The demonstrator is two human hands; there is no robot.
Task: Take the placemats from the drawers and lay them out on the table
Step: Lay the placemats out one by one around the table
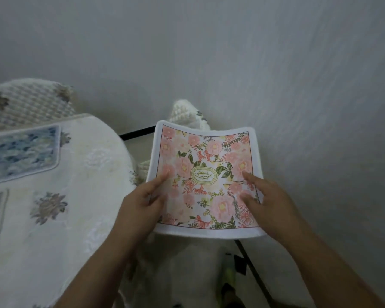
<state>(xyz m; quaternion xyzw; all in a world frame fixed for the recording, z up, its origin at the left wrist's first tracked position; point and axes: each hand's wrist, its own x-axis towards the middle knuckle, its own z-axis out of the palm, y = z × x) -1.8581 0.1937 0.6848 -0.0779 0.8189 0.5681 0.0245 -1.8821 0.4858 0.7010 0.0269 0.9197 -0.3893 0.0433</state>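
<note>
Floral placemat (206,176): held in air beside table (80,196), off its edge. Left hand (140,203), right hand (269,201) pinch side edges. Likely light, soft, sags; support both sides.

Dim, even indoor light is falling across the whole head view, giving a greyish cast and casting only soft shadows where the wall (253,52) is meeting the floor behind the desk (80,174). Wide-angle distortion is bending straight lines toward the frame edges, and the desk's left portion and the forearms at the bottom are blurring slightly. The floral placemat (206,181) at centre is appearing sharpest, without glare.
</note>
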